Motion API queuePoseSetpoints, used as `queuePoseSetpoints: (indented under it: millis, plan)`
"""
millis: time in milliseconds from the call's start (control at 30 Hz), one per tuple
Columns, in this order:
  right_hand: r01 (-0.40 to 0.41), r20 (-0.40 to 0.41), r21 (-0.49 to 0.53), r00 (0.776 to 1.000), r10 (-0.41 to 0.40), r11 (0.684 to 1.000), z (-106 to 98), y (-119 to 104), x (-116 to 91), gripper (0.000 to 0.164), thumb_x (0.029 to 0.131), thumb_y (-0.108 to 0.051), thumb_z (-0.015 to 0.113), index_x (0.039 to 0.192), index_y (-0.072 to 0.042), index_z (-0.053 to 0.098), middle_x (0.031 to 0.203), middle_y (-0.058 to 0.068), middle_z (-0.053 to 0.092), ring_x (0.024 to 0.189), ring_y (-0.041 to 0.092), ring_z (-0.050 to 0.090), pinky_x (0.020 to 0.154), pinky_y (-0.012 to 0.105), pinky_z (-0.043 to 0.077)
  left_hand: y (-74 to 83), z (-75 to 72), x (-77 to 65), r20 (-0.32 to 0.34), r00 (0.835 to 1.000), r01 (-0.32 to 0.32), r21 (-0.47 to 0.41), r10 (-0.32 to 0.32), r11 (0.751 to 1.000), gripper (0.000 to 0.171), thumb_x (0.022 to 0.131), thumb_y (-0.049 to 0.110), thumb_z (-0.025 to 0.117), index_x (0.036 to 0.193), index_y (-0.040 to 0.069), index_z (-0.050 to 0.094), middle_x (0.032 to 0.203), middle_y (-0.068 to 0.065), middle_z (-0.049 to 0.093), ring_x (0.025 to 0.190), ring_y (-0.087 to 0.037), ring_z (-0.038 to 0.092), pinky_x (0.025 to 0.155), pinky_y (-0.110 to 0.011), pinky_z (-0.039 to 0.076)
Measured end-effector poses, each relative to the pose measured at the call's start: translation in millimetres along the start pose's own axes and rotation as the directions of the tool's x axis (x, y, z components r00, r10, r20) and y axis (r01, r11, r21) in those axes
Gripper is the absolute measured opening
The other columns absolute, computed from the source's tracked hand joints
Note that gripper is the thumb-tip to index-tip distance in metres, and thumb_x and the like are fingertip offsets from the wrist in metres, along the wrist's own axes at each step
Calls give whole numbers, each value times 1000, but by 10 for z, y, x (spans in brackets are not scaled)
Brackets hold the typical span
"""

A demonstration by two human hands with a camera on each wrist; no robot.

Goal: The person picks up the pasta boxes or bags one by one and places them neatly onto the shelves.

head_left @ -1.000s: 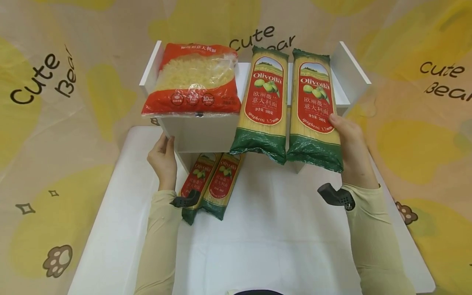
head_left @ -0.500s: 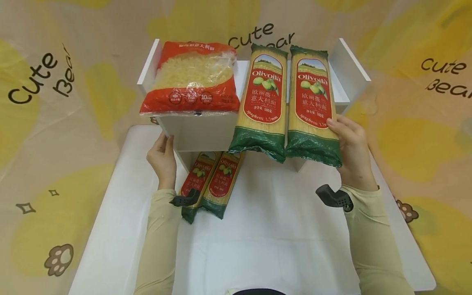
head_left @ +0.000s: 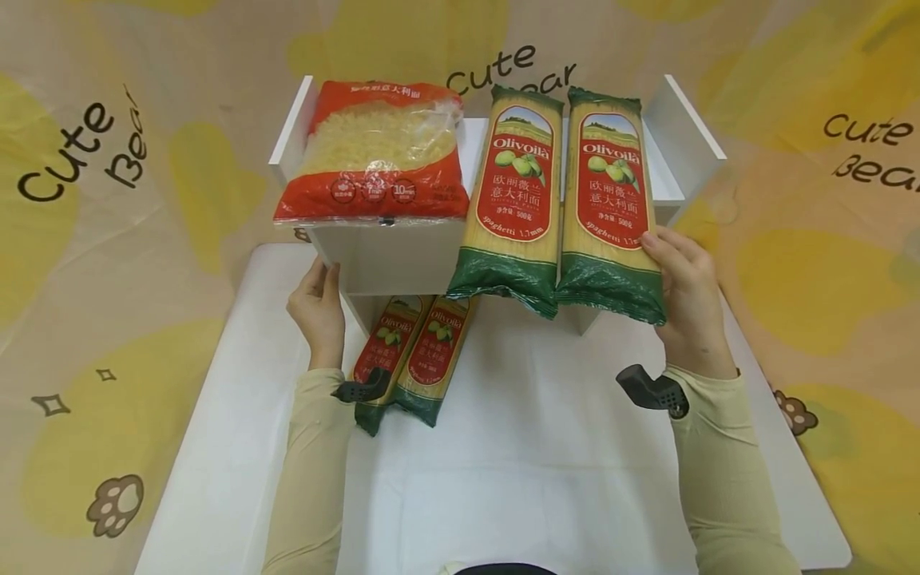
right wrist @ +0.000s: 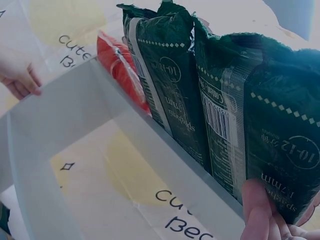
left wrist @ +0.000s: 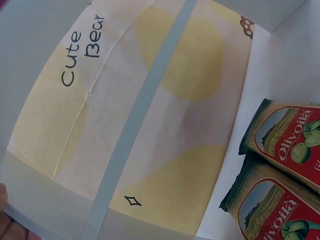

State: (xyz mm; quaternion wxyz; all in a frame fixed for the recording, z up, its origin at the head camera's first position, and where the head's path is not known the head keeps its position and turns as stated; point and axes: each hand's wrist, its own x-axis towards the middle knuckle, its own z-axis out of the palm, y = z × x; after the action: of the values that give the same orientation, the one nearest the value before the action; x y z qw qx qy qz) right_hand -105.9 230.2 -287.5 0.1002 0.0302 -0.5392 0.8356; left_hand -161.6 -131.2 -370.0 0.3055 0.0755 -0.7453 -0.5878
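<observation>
A: The right hand (head_left: 688,291) grips the outer spaghetti pack (head_left: 609,209) at its lower right edge, fingers curled round it; it lies on top of the white shelf (head_left: 391,255), overhanging the front. The left hand (head_left: 318,311) rests against the shelf's left front edge, fingers seemingly straight, though I can't tell for sure.

B: Risk?

A: The overhang: a nudge could tip that pack, or its neighbour (head_left: 512,208), off.

B: Count?

A: Four spaghetti packs, two on top and two underneath (head_left: 415,359), and one red pasta bag (head_left: 374,156).

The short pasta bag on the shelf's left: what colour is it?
The short pasta bag is red-orange with a clear window; the head view shows it best.
</observation>
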Motion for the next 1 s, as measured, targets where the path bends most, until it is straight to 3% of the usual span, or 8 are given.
queuePoseSetpoints:
  millis: [367,533,767,867,1000]
  plan:
    - [58,45,84,997,-62,995,-75,57,-104,24,96,-10,53,112,2,66,108,11,52,83,17,59,68,21,54,0,2,-1,9,1000,18,-20,-18,1000,28,94,1,57,121,-5,62,115,-19,63,107,-28,62,92,-30,49]
    - [89,76,128,992,-100,988,-121,105,-159,23,96,-6,52,112,5,65,104,12,57,85,19,57,70,22,53,-5,2,4,11,1000,22,-6,-22,1000,28,94,1,57,121,-5,62,115,-19,63,108,-28,62,91,-29,49]
    - [107,144,256,979,-147,961,-198,180,-257,25,95,1,50,113,14,61,101,16,62,86,22,59,77,27,53,-392,41,108,-3,1000,21,-25,-21,999,28,93,5,60,121,3,65,115,-14,65,108,-24,62,91,-30,50]
    - [114,153,263,976,-158,958,-244,243,-302,24,94,4,47,111,14,61,98,16,62,83,23,61,76,30,53,-425,38,117,-2,1000,15,-34,-15,999,28,93,7,61,121,6,66,115,-11,66,107,-20,63,91,-29,50]
    - [108,153,189,979,-138,976,-299,356,-363,26,96,5,39,108,12,62,94,15,64,79,26,65,75,31,54,-424,34,111,-1,1000,-1,-36,1,999,28,94,9,61,121,7,66,115,-10,66,107,-18,63,91,-29,49]
